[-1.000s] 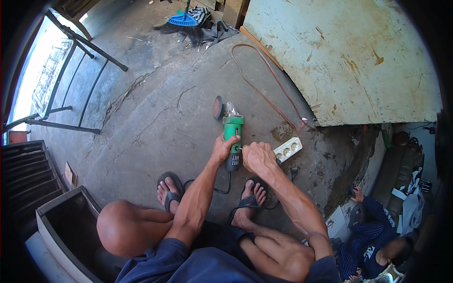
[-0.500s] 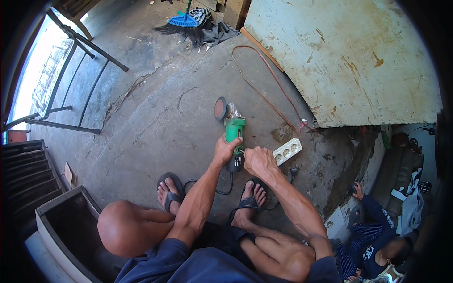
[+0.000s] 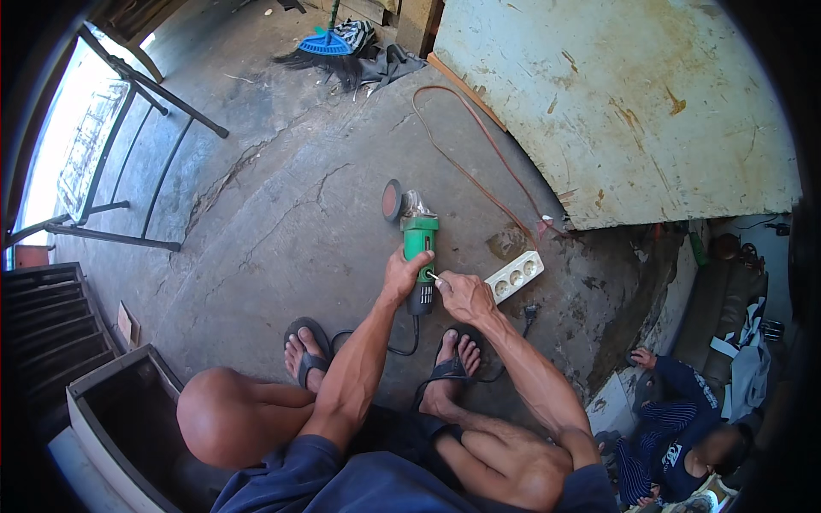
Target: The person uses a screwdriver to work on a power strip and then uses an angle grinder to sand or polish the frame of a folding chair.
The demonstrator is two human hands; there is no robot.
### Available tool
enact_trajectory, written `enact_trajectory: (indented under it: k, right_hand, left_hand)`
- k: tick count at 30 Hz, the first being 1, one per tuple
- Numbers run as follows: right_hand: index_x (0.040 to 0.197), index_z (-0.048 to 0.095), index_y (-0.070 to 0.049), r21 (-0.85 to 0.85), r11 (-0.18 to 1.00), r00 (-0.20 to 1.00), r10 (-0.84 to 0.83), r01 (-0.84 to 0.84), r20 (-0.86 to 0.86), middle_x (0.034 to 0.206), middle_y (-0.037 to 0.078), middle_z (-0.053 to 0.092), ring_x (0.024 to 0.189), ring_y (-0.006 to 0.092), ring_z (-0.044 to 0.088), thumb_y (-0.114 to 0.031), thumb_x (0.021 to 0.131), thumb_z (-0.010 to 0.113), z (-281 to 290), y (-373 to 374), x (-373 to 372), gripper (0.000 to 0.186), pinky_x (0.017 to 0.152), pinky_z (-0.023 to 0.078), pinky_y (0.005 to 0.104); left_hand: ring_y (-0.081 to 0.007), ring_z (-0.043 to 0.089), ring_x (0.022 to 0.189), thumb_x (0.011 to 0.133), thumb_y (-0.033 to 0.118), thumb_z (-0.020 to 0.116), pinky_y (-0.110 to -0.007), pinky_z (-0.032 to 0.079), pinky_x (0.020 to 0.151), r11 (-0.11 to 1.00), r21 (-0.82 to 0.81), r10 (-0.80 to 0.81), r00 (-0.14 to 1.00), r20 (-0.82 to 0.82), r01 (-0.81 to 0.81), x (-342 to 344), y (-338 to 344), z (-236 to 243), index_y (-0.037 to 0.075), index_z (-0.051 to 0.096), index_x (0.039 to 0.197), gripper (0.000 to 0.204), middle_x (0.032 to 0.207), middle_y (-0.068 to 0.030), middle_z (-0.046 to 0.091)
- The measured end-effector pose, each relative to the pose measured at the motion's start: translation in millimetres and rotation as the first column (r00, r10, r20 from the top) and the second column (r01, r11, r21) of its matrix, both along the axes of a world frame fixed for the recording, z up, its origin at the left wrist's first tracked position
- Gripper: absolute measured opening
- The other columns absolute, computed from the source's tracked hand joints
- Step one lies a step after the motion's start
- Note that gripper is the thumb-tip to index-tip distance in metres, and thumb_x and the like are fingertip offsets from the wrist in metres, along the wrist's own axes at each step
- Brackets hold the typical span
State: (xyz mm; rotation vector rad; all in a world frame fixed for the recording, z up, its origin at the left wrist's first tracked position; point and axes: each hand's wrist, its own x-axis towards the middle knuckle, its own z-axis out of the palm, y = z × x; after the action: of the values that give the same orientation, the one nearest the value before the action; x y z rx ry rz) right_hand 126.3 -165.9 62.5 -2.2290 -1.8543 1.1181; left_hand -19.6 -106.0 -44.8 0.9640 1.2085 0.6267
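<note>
My left hand (image 3: pixel 400 275) wraps round the green body of an angle grinder (image 3: pixel 420 238), its thumb across the side of the housing. The grinder is tilted up on the floor side of my feet, with a reddish disc (image 3: pixel 392 200) at its far end and a black cable (image 3: pixel 416 333) leaving its near end. Between the fingertips of my right hand (image 3: pixel 466 296) is a small, thin, pale rod (image 3: pixel 434 275). Its tip points at a round opening in the grinder's side; whether it touches is too small to tell.
A white power strip (image 3: pixel 516 278) lies right of my hands, with a brown cord (image 3: pixel 479 177) running away from it. The grinder's black plug (image 3: pixel 531 311) lies beside it, unplugged. Also around are a pale board (image 3: pixel 616 111), a blue broom (image 3: pixel 330 43), a metal frame (image 3: pixel 162 171) and a seated person (image 3: pixel 676 427).
My right hand has drawn slightly back from the grinder, so the pale rod in its fingers now shows. The grinder and left hand sit a little further left in the view.
</note>
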Motion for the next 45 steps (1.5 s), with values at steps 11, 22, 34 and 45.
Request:
enact_trajectory:
  k: [11, 22, 34, 45]
  right_hand:
    - [0.084, 0.070, -0.009, 0.228, 0.909, 0.909, 0.270, -0.350, 0.319, 0.079, 0.018, 0.070, 0.075, 0.0400, 0.070, -0.029, 0.092, 0.061, 8, 19, 4, 0.024, 0.074, 0.052, 0.0533]
    - [0.083, 0.075, -0.010, -0.094, 0.842, 0.830, 0.540, -0.532, 0.138, 0.076, 0.019, 0.070, 0.079, 0.0407, 0.069, -0.052, 0.090, 0.061, 10, 73, 28, 0.045, 0.074, 0.051, 0.0499]
    - [0.093, 0.077, -0.012, -0.141, 0.907, 0.917, 0.399, -0.398, -0.021, 0.082, 0.020, 0.070, 0.083, 0.0423, 0.067, -0.058, 0.090, 0.060, 12, 59, 40, 0.050, 0.075, 0.050, 0.0491]
    - [0.103, 0.072, -0.013, 0.365, 0.913, 0.955, 0.255, -0.185, -0.153, 0.090, 0.012, 0.073, 0.082, 0.0343, 0.070, -0.023, 0.082, 0.075, -4, 25, 21, 0.023, 0.072, 0.056, 0.0436]
  left_hand:
    - [-0.0177, 0.063, 0.083, 0.082, 0.038, 0.073, -0.035, 0.050, 0.078, 1.000, -0.012, 0.015, 0.999, -0.029, -0.015, 0, -2, -1, 0.001, 0.067, 0.107, 0.045, 0.093, -0.0089, 0.069]
    - [-0.0294, 0.068, 0.093, 0.076, 0.045, 0.075, -0.041, 0.051, 0.085, 0.999, -0.015, -0.043, 0.996, -0.075, 0.042, -2, -1, 6, 0.000, 0.066, 0.111, 0.058, 0.101, -0.0196, 0.071]
    - [-0.0229, 0.066, 0.090, 0.078, 0.044, 0.073, -0.038, 0.050, 0.083, 0.997, -0.080, 0.002, 0.994, 0.109, 0.007, -4, -3, -10, -0.001, 0.065, 0.113, 0.057, 0.099, -0.0143, 0.070]
    - [-0.0239, 0.066, 0.091, 0.078, 0.044, 0.073, -0.038, 0.050, 0.084, 0.998, -0.063, 0.006, 0.994, 0.105, 0.000, -3, -3, -14, 0.000, 0.066, 0.112, 0.056, 0.100, -0.0156, 0.070]
